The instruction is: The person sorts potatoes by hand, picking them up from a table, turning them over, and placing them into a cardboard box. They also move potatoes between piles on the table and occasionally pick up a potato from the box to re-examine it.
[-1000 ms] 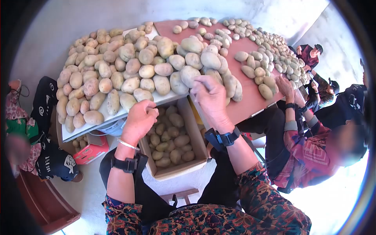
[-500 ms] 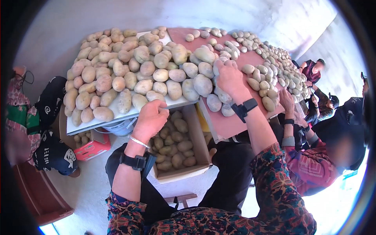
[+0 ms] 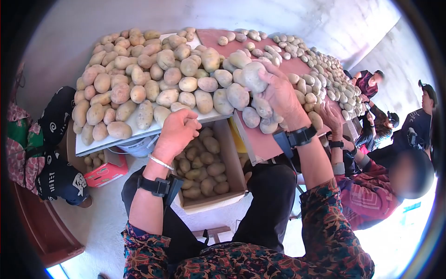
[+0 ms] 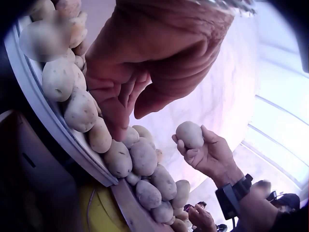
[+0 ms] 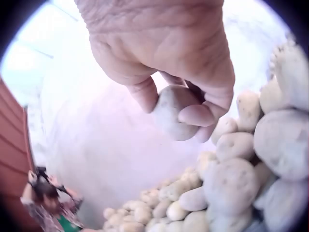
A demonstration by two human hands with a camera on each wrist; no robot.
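Observation:
My right hand grips a pale round potato above the heap on the table. In the right wrist view the fingers and thumb of the right hand curl round that potato; the left wrist view shows it raised off the pile too. My left hand is held over the near edge of the white board, with bent fingers and no potato in them. In the left wrist view the left hand has its fingers loosely bent just above potatoes at the board's edge.
Under the table edge stands a cardboard box of potatoes, with a red box to its left. Smaller potatoes cover the reddish board at right. People sit on both sides; a wooden stool is below.
My right hand reached right into the heap, then came up and slightly left with a potato in its grip. My left hand has barely moved.

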